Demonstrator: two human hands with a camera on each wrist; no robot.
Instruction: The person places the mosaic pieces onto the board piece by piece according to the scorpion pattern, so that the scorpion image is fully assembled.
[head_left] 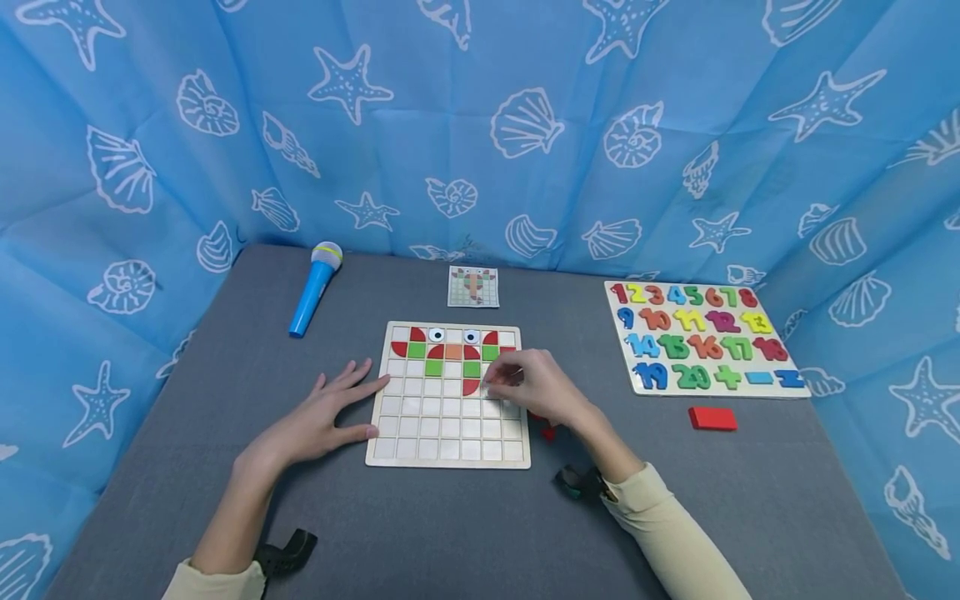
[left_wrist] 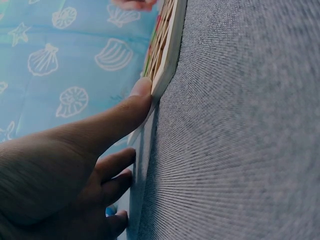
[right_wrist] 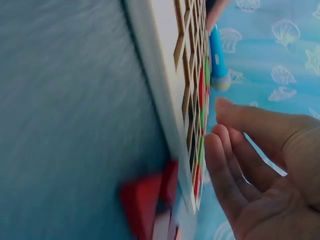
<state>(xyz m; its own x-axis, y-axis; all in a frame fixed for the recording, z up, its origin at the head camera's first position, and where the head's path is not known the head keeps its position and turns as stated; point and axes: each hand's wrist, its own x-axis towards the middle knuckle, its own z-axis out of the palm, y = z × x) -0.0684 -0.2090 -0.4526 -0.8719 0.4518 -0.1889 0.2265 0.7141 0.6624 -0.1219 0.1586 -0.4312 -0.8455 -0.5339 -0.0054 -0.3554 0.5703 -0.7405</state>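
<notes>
A pale wooden grid board [head_left: 450, 427] lies on the table, its upper rows partly filled with red, green and orange pieces and two eye pieces. At its left edge rests my left hand [head_left: 318, 417], fingers spread and thumb touching the rim; the left wrist view shows the thumb [left_wrist: 127, 107] against the board's side. My right hand [head_left: 542, 385] hovers over the board's right side, close to a red quarter-circle piece [head_left: 470, 387]. In the right wrist view, thumb and fingers [right_wrist: 222, 165] are bent slightly with a gap between them and nothing visible held.
A picture card [head_left: 473, 287] lies behind the board. Loose red pieces [right_wrist: 142, 200] lie beside its right edge, partly under my right wrist. A number puzzle [head_left: 701, 350] and a red block [head_left: 712, 418] are at right, a blue toy microphone [head_left: 311, 292] at back left.
</notes>
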